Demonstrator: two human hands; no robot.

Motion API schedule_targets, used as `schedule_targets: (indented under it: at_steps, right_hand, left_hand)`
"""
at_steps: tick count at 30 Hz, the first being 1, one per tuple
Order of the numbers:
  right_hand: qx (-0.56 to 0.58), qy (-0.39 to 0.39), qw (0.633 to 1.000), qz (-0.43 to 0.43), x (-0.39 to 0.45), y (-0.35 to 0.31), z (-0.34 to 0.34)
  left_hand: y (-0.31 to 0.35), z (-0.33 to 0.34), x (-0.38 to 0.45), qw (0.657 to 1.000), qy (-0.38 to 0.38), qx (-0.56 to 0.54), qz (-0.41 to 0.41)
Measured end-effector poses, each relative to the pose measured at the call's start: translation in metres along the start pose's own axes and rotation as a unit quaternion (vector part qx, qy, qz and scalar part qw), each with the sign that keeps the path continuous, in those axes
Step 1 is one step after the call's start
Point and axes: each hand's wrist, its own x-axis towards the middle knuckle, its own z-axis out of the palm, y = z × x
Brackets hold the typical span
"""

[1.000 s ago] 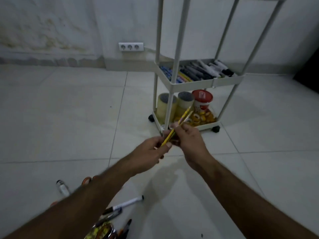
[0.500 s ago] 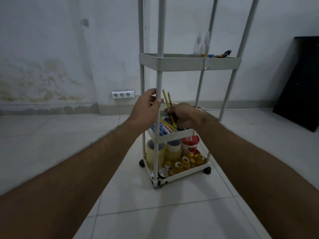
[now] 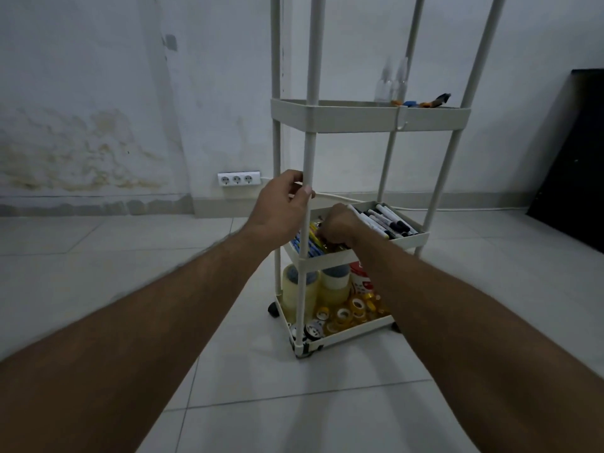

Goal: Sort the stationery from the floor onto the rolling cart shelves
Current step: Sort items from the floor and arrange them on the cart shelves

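A white rolling cart [image 3: 369,119] stands on the tiled floor ahead of me. My left hand [image 3: 281,207] grips the cart's front-left post [image 3: 309,158] just above the middle shelf [image 3: 327,258]. My right hand [image 3: 338,225] is down inside that shelf, fingers closed on yellow pencils [image 3: 315,235] lying among blue and yellow pens. White and black markers [image 3: 389,222] fill the right side of the same shelf. The bottom shelf [image 3: 353,335] holds large tape rolls [image 3: 299,286], a red-lidded jar [image 3: 361,279] and several small yellow tape rolls.
The upper shelf carries clear bottles [image 3: 392,83] and small blue and orange items [image 3: 425,103]. A triple wall socket [image 3: 238,179] sits low on the stained wall, left of the cart. A dark panel [image 3: 575,165] leans against the wall at the right.
My right hand has dropped from holding the pencils upright above the middle shelf to pressing them down into it. My left hand stays on the post. The view has moved closer.
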Motion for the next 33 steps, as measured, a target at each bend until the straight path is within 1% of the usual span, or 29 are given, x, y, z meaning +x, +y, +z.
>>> schedule_targets:
  at_steps: [2,3,5,7,10,11,13,15,18,21,23,26,28,30,33]
  right_hand:
    - [0.061,0.024,0.998,0.005,-0.003,0.007,0.004]
    - [0.079,0.046,0.996,-0.006,-0.008,0.01,0.006]
    - [0.102,0.116,0.987,-0.037,-0.026,0.015,0.012]
    - [0.149,0.172,0.972,-0.061,-0.056,0.016,0.019]
    - [0.213,0.234,0.946,-0.07,-0.11,0.019,0.037]
    - [0.219,0.25,0.94,-0.078,-0.127,0.019,0.045]
    - [0.23,0.249,0.934,-0.111,-0.159,0.015,0.065]
    - [0.257,0.21,0.932,-0.143,-0.187,0.011,0.09]
    - [0.281,0.124,0.937,-0.165,-0.229,0.008,0.137]
    - [0.256,0.005,0.948,-0.191,-0.265,0.006,0.192]
    - [0.231,-0.074,0.946,-0.216,-0.282,0.007,0.229]
    - [0.164,-0.162,0.942,-0.243,-0.299,0.015,0.274]
    - [0.112,-0.19,0.942,-0.252,-0.304,0.022,0.293]
    - [0.053,-0.204,0.942,-0.261,-0.307,0.027,0.304]
    - [-0.018,-0.197,0.94,-0.279,-0.311,0.032,0.31]
  left_hand:
    - [-0.002,-0.001,-0.005,1.0,0.002,0.016,0.012]
    - [-0.003,-0.001,-0.01,0.999,0.0,0.027,0.019]
    - [-0.006,-0.004,-0.027,0.999,-0.008,0.043,0.028]
    - [-0.013,-0.009,-0.05,0.998,-0.005,0.055,0.039]
    - [-0.026,-0.019,-0.092,0.992,-0.02,0.111,0.05]
    - [-0.031,-0.023,-0.108,0.99,-0.025,0.127,0.048]
    - [-0.044,-0.032,-0.144,0.987,-0.036,0.154,0.042]
    - [-0.062,-0.044,-0.181,0.982,-0.047,0.183,0.027]
    - [-0.097,-0.065,-0.237,0.976,-0.068,0.206,-0.017]
    - [-0.13,-0.086,-0.288,0.965,-0.1,0.228,-0.082]
    - [-0.149,-0.098,-0.316,0.952,-0.126,0.245,-0.134]
    - [-0.17,-0.112,-0.348,0.927,-0.166,0.263,-0.209]
    - [-0.18,-0.115,-0.364,0.912,-0.186,0.276,-0.238]
    - [-0.188,-0.113,-0.375,0.902,-0.194,0.293,-0.25]
    - [-0.199,-0.102,-0.382,0.887,-0.215,0.317,-0.257]
